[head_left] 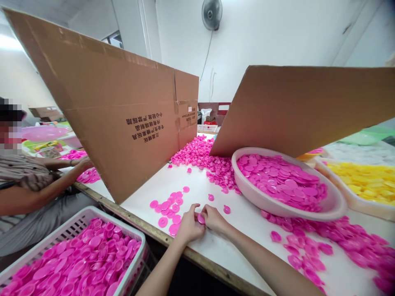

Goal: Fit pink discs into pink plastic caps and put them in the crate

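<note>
Close to the table's front edge, my left hand (190, 225) and my right hand (214, 219) meet with fingers closed around a small pink plastic disc (200, 218). Any second part between the fingers is hidden. Left of my hands, flat pink discs (168, 205) lie scattered on the white table. Two small pink knobbed pieces, one of them a knobbed piece (226, 209), lie just beyond my right hand. A white basin (336, 205) heaped with pink discs stands farther right.
Cardboard panels stand left (101, 102) and right (296, 107). Pink cup-like pieces (200, 154) are piled between them. A white basket (135, 234) of pink pieces stands lower left, beside a seated person (27, 193). Loose pink parts (348, 242) and a tray of yellow pieces (367, 179) lie right.
</note>
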Demonstrator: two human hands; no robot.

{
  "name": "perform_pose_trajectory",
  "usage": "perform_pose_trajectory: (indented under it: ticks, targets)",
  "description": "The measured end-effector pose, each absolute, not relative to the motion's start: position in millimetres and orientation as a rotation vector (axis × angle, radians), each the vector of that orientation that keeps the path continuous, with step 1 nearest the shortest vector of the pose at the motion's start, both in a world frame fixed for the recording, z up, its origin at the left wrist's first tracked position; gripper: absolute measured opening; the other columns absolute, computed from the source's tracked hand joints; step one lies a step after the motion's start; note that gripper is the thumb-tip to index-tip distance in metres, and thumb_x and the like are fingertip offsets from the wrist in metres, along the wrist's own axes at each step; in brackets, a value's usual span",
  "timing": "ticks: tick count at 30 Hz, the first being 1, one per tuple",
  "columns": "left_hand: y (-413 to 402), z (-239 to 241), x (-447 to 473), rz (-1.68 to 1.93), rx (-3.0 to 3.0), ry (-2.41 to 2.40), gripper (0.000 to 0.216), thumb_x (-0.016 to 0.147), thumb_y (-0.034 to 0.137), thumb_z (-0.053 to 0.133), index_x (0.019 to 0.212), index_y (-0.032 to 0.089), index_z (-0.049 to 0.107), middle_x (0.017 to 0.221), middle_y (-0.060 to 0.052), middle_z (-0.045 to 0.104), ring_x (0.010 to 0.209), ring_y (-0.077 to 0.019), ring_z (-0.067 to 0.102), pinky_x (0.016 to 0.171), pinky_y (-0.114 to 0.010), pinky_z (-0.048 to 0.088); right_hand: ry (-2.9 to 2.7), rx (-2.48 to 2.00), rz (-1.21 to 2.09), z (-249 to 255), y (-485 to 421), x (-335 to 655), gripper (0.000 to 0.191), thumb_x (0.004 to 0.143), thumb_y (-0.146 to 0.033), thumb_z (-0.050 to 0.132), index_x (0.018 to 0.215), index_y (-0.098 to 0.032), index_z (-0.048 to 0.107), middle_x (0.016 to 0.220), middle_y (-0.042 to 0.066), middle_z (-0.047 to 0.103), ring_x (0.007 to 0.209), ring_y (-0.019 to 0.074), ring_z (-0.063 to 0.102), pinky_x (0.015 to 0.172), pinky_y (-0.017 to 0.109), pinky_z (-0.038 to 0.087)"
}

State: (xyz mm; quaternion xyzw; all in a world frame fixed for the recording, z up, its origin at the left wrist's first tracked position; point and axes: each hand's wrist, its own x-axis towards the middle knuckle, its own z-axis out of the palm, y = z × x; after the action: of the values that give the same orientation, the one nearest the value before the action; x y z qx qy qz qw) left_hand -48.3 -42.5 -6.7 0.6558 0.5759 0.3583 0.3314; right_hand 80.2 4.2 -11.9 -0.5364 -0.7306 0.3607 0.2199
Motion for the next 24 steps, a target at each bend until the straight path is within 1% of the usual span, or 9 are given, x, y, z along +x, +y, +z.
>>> perform_pose_trajectory:
  ticks: [3, 5, 8, 10, 12, 15, 18, 22, 24]
  targets:
    - [-29, -1, -48, 0.816, 1.659, 1.684, 0.031, 0.078, 0.028, 0.040, 0.108, 0.019, 0.040, 0.074, -0.003, 0.061, 0.068, -0.0154, 0.056, 0.062, -0.025, 0.040, -1.898, -1.533, 1.210, -12, 5, 78, 0.004, 0.073, -0.017, 0.045, 0.072, -0.015, 0.048, 0.063, 0.003, 0.059, 0.046, 0.0099, 0.052, 0.042, 0.020, 0.036]
    - [-18, 1, -43, 0.747, 1.705, 1.940, 0.026, 0.083, 0.030, 0.029, 0.100, 0.017, 0.045, 0.080, -0.006, 0.059, 0.076, -0.0181, 0.054, 0.066, -0.029, 0.037, -1.806, -1.543, 1.375, -8, 6, 79, 0.004, 0.075, -0.019, 0.046, 0.072, -0.016, 0.047, 0.056, 0.001, 0.058, 0.040, 0.0100, 0.051, 0.038, 0.020, 0.037]
    - [-7, 1, -31, 0.613, 1.831, 2.200, 0.025, 0.084, 0.027, 0.026, 0.093, 0.017, 0.047, 0.093, -0.009, 0.054, 0.089, -0.0217, 0.048, 0.072, -0.033, 0.033, -1.654, -1.493, 1.648, -2, 10, 87, 0.006, 0.076, -0.018, 0.049, 0.071, -0.015, 0.046, 0.054, 0.001, 0.058, 0.046, 0.0117, 0.057, 0.044, 0.021, 0.045]
    - [-5, -1, -24, 0.488, 1.890, 2.251, 0.022, 0.084, 0.025, 0.029, 0.094, 0.018, 0.047, 0.095, -0.009, 0.051, 0.092, -0.0224, 0.045, 0.074, -0.034, 0.032, -1.572, -1.402, 1.838, 2, 13, 94, 0.006, 0.074, -0.016, 0.053, 0.072, -0.014, 0.048, 0.057, 0.001, 0.059, 0.054, 0.0118, 0.061, 0.051, 0.021, 0.049]
    - [-6, -1, -22, 0.377, 1.948, 2.250, 0.020, 0.082, 0.023, 0.033, 0.097, 0.018, 0.045, 0.098, -0.009, 0.049, 0.094, -0.0223, 0.043, 0.075, -0.034, 0.030, -1.547, -1.329, 1.931, 3, 16, 99, 0.010, 0.069, -0.013, 0.059, 0.072, -0.012, 0.050, 0.059, 0.002, 0.060, 0.058, 0.0119, 0.062, 0.055, 0.020, 0.050]
    - [-6, 0, -21, 0.281, 2.020, 2.213, 0.022, 0.079, 0.024, 0.039, 0.101, 0.020, 0.043, 0.100, -0.009, 0.049, 0.095, -0.0224, 0.041, 0.077, -0.034, 0.029, -1.575, -1.348, 1.901, 1, 19, 102, 0.013, 0.066, -0.011, 0.062, 0.070, -0.013, 0.050, 0.055, 0.001, 0.060, 0.055, 0.0127, 0.062, 0.051, 0.019, 0.050]
    - [-7, 3, -18, 0.234, 2.047, 2.179, 0.027, 0.078, 0.029, 0.044, 0.103, 0.021, 0.041, 0.097, -0.007, 0.052, 0.094, -0.0228, 0.043, 0.077, -0.034, 0.029, -1.588, -1.369, 1.862, -2, 19, 101, 0.011, 0.067, -0.012, 0.060, 0.069, -0.013, 0.049, 0.053, 0.001, 0.060, 0.054, 0.0128, 0.062, 0.051, 0.019, 0.050]
    - [-10, 13, -12, 0.145, 2.067, 2.131, 0.024, 0.085, 0.028, 0.028, 0.102, 0.018, 0.043, 0.087, -0.008, 0.057, 0.085, -0.0211, 0.051, 0.073, -0.033, 0.033, -1.705, -1.411, 1.677, 1, 10, 95, 0.008, 0.070, -0.012, 0.056, 0.070, -0.014, 0.049, 0.056, 0.001, 0.060, 0.055, 0.0121, 0.061, 0.049, 0.019, 0.048]
    - [-17, 24, -19, 0.116, 2.080, 2.116, 0.026, 0.086, 0.028, 0.026, 0.098, 0.018, 0.046, 0.081, -0.007, 0.059, 0.079, -0.0203, 0.055, 0.069, -0.031, 0.035, -1.778, -1.409, 1.590, 5, 3, 88, 0.007, 0.069, -0.012, 0.056, 0.068, -0.014, 0.050, 0.055, 0.001, 0.060, 0.051, 0.0116, 0.059, 0.045, 0.017, 0.045]
